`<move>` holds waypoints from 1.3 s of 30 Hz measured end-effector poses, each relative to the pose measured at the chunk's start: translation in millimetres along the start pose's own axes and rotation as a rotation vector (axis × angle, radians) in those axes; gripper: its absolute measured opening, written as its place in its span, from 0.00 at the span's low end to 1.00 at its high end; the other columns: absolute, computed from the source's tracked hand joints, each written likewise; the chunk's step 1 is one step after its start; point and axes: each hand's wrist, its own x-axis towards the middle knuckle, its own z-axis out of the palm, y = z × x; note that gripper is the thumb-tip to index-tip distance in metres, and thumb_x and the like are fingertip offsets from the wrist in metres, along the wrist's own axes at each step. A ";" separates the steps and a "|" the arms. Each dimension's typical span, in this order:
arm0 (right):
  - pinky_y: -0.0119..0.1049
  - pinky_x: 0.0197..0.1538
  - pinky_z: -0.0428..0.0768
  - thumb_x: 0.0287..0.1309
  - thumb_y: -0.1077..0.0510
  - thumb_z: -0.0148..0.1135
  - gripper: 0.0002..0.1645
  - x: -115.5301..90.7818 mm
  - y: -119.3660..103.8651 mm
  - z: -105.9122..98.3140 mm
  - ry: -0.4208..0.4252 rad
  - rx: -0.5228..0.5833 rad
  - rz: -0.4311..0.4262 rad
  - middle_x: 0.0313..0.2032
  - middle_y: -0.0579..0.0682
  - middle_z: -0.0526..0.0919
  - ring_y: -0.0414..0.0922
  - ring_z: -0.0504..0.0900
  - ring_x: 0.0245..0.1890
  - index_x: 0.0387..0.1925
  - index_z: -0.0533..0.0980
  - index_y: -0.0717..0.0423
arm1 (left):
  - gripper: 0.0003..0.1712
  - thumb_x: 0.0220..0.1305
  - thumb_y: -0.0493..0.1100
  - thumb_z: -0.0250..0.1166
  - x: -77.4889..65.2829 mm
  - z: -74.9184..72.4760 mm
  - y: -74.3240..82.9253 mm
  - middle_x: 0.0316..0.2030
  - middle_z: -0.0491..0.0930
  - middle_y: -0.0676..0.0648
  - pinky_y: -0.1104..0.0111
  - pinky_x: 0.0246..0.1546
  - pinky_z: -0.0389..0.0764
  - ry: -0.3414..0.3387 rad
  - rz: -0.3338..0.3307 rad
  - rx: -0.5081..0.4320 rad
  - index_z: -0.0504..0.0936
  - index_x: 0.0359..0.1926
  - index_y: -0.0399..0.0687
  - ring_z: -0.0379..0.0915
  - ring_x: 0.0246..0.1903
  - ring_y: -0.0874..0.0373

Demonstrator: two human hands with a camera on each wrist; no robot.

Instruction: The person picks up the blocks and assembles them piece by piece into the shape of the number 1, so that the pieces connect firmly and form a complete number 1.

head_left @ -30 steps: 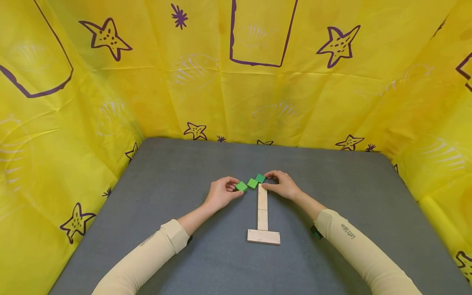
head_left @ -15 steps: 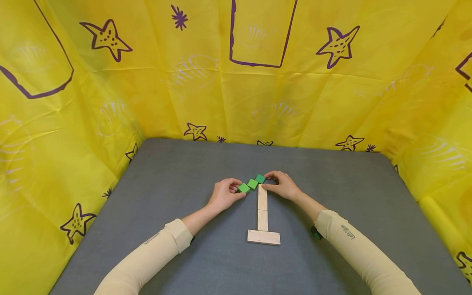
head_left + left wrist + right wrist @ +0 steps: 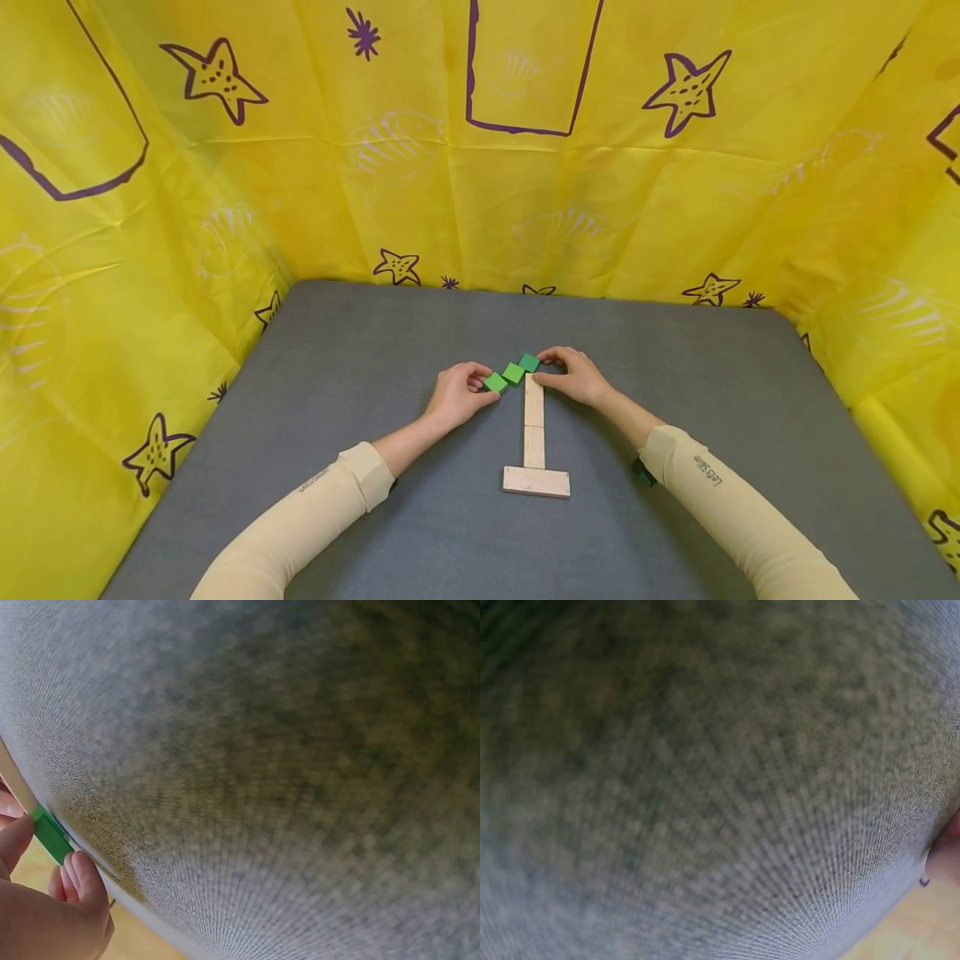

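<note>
Three small green square blocks form a slanting row at the far end of a line of wooden planks. My left hand (image 3: 456, 394) pinches the nearest light green block (image 3: 496, 382) between thumb and fingers; the left wrist view shows that green block (image 3: 52, 837) in its grip. A second light green block (image 3: 513, 373) sits in the middle, its corners close to both neighbours. At the upper right, my right hand (image 3: 579, 377) holds the darker green block (image 3: 528, 362) by its right side, the thumb over the end of the upper plank (image 3: 534, 402).
A shorter-looking plank (image 3: 534, 447) continues the upright line down to a crosswise plank (image 3: 536, 482). All lie on a grey cloth-covered table (image 3: 360, 333). Yellow printed curtains (image 3: 480, 192) enclose its back and sides.
My left hand has moved slightly right and toward me, bringing its light green block up to the middle one. It then stays put over the last half second. The right hand has not visibly moved.
</note>
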 end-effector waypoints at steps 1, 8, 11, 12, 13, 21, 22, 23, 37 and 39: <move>0.51 0.56 0.69 0.58 0.50 0.68 0.23 0.0 -0.1 -0.1 0.001 0.000 -0.002 0.47 0.54 0.81 0.53 0.73 0.50 0.52 0.78 0.57 | 0.19 0.50 0.40 0.77 -0.2 0.1 0.1 0.35 0.81 0.45 0.68 0.36 0.80 -0.002 0.003 0.003 0.84 0.43 0.39 0.78 0.33 0.56; 0.51 0.56 0.69 0.58 0.50 0.69 0.23 -0.4 -0.7 -0.1 0.000 0.004 -0.001 0.47 0.54 0.81 0.54 0.73 0.50 0.52 0.78 0.57 | 0.19 0.50 0.39 0.77 -1.0 1.6 0.9 0.35 0.80 0.45 0.67 0.36 0.79 -0.006 0.003 0.012 0.84 0.43 0.38 0.78 0.33 0.55; 0.51 0.57 0.68 0.58 0.50 0.68 0.24 0.0 -0.5 -0.3 -0.003 0.000 0.001 0.47 0.55 0.81 0.53 0.74 0.50 0.52 0.78 0.58 | 0.19 0.50 0.39 0.77 -1.0 2.1 1.2 0.35 0.80 0.45 0.67 0.36 0.79 -0.005 0.000 0.016 0.83 0.43 0.37 0.77 0.33 0.55; 0.51 0.57 0.68 0.58 0.50 0.68 0.24 0.1 -0.4 -0.4 -0.004 -0.004 0.001 0.47 0.55 0.81 0.53 0.74 0.50 0.52 0.78 0.58 | 0.19 0.50 0.39 0.77 -0.8 2.2 1.2 0.34 0.80 0.45 0.67 0.35 0.79 -0.006 -0.002 0.017 0.83 0.43 0.37 0.77 0.33 0.55; 0.51 0.57 0.68 0.58 0.50 0.68 0.24 0.3 -0.4 -0.4 -0.006 -0.005 0.004 0.47 0.55 0.80 0.53 0.74 0.50 0.52 0.78 0.58 | 0.19 0.50 0.39 0.77 -0.6 2.4 1.0 0.34 0.80 0.45 0.67 0.35 0.79 -0.006 -0.004 0.018 0.83 0.43 0.37 0.77 0.33 0.55; 0.50 0.57 0.67 0.58 0.49 0.68 0.24 0.5 -1.1 -0.3 -0.015 -0.005 0.022 0.48 0.54 0.80 0.52 0.73 0.50 0.53 0.78 0.57 | 0.19 0.50 0.41 0.77 0.8 2.9 1.8 0.34 0.79 0.46 0.67 0.35 0.77 -0.017 -0.026 0.033 0.83 0.43 0.38 0.75 0.33 0.57; 0.50 0.57 0.67 0.58 0.49 0.68 0.24 0.6 -1.2 -0.4 -0.014 -0.006 0.022 0.48 0.54 0.80 0.52 0.73 0.50 0.53 0.78 0.57 | 0.19 0.50 0.41 0.77 0.8 2.7 2.3 0.33 0.79 0.46 0.67 0.35 0.77 -0.017 -0.029 0.032 0.83 0.43 0.38 0.74 0.32 0.57; 0.50 0.57 0.67 0.58 0.49 0.68 0.24 0.7 -1.4 -0.5 -0.013 -0.006 0.024 0.47 0.54 0.80 0.52 0.73 0.50 0.52 0.78 0.57 | 0.19 0.50 0.41 0.77 0.8 2.7 2.7 0.33 0.79 0.46 0.67 0.35 0.77 -0.016 -0.033 0.032 0.83 0.43 0.38 0.74 0.32 0.58; 0.51 0.54 0.67 0.57 0.46 0.67 0.26 -0.6 0.4 0.0 0.015 -0.004 -0.046 0.45 0.54 0.81 0.54 0.74 0.48 0.50 0.79 0.59 | 0.21 0.50 0.42 0.77 2.7 2.6 4.1 0.33 0.79 0.46 0.68 0.34 0.76 -0.013 -0.049 0.023 0.83 0.43 0.37 0.73 0.31 0.59; 0.51 0.53 0.68 0.57 0.44 0.67 0.26 -1.2 0.3 0.0 0.023 -0.001 -0.060 0.44 0.54 0.81 0.54 0.74 0.47 0.50 0.79 0.58 | 0.21 0.50 0.42 0.78 3.6 3.0 3.2 0.33 0.79 0.47 0.68 0.33 0.76 -0.012 -0.050 0.026 0.83 0.43 0.37 0.72 0.31 0.59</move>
